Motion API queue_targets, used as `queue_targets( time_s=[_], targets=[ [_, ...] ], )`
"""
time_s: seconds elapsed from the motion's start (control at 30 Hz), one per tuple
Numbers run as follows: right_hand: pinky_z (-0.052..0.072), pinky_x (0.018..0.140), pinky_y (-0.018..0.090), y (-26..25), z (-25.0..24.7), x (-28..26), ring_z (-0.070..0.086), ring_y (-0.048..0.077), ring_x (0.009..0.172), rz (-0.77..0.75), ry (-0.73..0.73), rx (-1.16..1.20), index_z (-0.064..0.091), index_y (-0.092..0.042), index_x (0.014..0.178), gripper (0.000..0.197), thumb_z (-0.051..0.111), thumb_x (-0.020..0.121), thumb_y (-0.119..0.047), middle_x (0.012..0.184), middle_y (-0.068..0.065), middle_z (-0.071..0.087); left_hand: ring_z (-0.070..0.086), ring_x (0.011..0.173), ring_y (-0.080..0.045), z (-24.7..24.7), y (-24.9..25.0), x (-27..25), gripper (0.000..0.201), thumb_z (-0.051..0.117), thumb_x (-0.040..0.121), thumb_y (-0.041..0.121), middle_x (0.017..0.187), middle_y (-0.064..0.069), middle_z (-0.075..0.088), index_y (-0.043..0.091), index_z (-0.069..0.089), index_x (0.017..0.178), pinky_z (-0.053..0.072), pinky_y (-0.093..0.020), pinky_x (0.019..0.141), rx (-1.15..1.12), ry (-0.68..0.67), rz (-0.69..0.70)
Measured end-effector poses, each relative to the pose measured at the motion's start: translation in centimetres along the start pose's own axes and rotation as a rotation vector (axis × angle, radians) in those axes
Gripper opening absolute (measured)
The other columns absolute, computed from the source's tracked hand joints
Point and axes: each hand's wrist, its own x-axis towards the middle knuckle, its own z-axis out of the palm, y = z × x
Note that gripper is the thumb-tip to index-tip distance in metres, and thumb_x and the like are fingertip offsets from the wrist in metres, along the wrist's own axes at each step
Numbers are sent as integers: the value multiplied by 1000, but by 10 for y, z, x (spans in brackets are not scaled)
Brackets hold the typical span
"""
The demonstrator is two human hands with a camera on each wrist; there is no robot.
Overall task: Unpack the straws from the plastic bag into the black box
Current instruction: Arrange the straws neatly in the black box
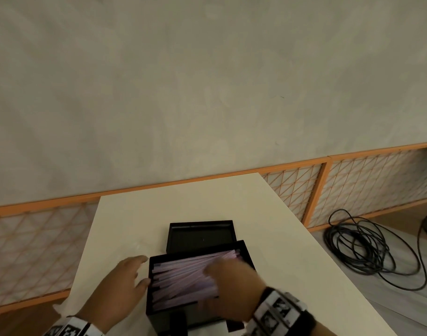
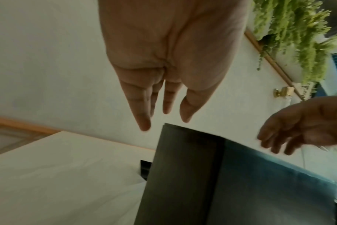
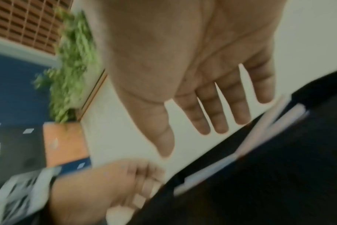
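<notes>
A black box [image 1: 151, 299] stands on the white table near its front edge, filled with pale pink straws [image 1: 181, 275] lying slantwise. My right hand [image 1: 232, 284] hovers over the straws with straight, spread fingers [image 3: 219, 115] and holds nothing. My left hand [image 1: 127, 280] is beside the box's left wall, fingers straight [image 2: 142, 120], thumb near the rim. The box's black wall [image 2: 183, 175] fills the lower left wrist view. A clear plastic bag [image 1: 137, 246] lies faintly visible on the table left of the box.
A black lid [image 1: 200, 235] lies open side up just behind the box. The white table [image 1: 280, 251] has bare surface to the right and back. An orange-framed lattice panel [image 1: 326, 190] runs behind it; coiled black cable [image 1: 360, 251] lies on the floor at right.
</notes>
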Motion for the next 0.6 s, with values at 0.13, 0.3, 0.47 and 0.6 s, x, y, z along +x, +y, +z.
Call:
queue_targets(
  time_s=[0.13, 0.3, 0.47, 0.6],
  targets=[
    [46, 90, 29, 60, -22, -6, 58, 22, 112, 398, 121, 120, 57, -19, 117, 37, 48, 88, -41, 122, 3, 62, 70, 76, -19, 2, -12, 0, 39, 63, 90, 18, 93, -7, 70, 11, 55, 127, 56, -28, 67, -440, -129, -260],
    [57, 69, 37, 75, -9, 1, 70, 31, 82, 448, -294, 271, 50, -7, 80, 28, 36, 96, -25, 82, 12, 63, 70, 63, -24, 9, 5, 4, 14, 61, 90, 12, 74, -17, 73, 11, 74, 87, 60, -36, 60, -464, -101, -233],
    [50, 69, 31, 69, -16, -11, 66, 30, 85, 402, -34, 257, 38, -22, 62, 34, 39, 95, -22, 63, -4, 46, 73, 65, -17, 7, 13, -7, 26, 55, 90, 6, 69, -5, 76, 21, 75, 82, 61, -31, 59, -496, 6, -126],
    [49, 71, 34, 78, -4, -12, 62, 29, 89, 421, -20, 250, 40, -21, 67, 29, 40, 95, -21, 71, -4, 46, 73, 71, -20, 16, 15, -7, 28, 55, 87, 12, 72, -1, 76, 31, 73, 78, 60, -34, 66, -551, 45, -118]
  ],
)
